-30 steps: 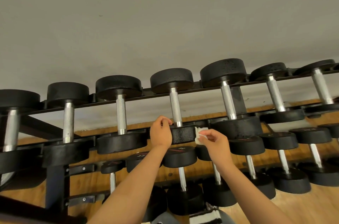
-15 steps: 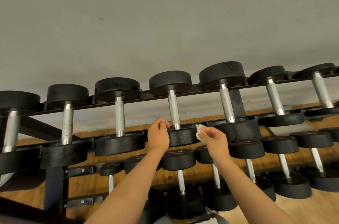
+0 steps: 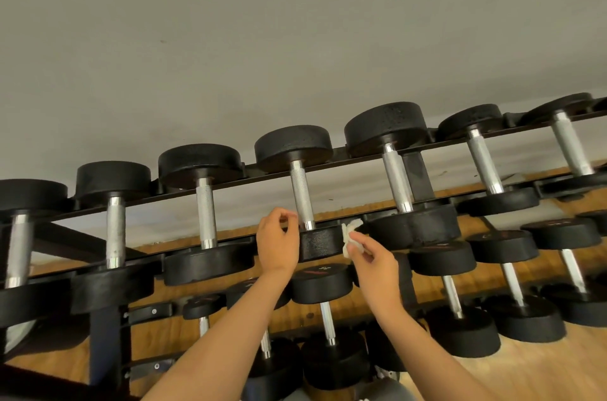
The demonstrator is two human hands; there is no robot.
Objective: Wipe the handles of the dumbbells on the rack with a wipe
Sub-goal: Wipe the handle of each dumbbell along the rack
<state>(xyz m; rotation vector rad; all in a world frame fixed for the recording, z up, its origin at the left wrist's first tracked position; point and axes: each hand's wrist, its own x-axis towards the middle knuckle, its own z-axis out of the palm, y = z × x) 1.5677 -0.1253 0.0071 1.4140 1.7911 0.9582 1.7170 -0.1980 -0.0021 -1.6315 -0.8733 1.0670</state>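
Little changed: right hand (image 3: pixel 374 264) still pinches crumpled white wipe (image 3: pixel 348 233) beside black dumbbell head (image 3: pixel 323 241); left hand (image 3: pixel 277 243) curled, grip unclear. Knurled steel handle (image 3: pixel 303 197) apparently unwiped.

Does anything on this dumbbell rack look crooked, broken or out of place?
Nothing stands out. The dumbbells sit in even rows on the rack, none hanging off. The only loose item is the crumpled white wipe pinched in the right hand beside one dumbbell head.

head view, close, facing rack (image 3: pixel 295 170)
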